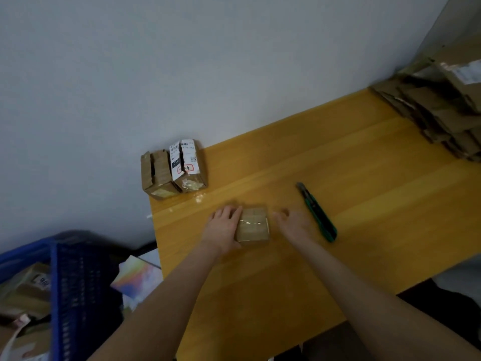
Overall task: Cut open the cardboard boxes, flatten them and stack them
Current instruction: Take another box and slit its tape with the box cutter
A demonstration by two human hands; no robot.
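A small taped cardboard box [253, 225] sits on the yellow wooden table [364, 178]. My left hand [225, 226] lies against the box's left side, fingers over its top edge. My right hand [292, 221] hovers just right of the box, fingers relaxed, holding nothing. A green utility knife [318, 213] lies on the table right of my right hand. Two more taped boxes stand at the table's far left corner, a plain one [157, 175] and a labelled one [190, 165].
A stack of flattened cardboard [442, 110] is piled at the far right of the table by the wall. A blue plastic crate [67, 295] holding more boxes stands on the floor at the left. The white wall runs behind the table.
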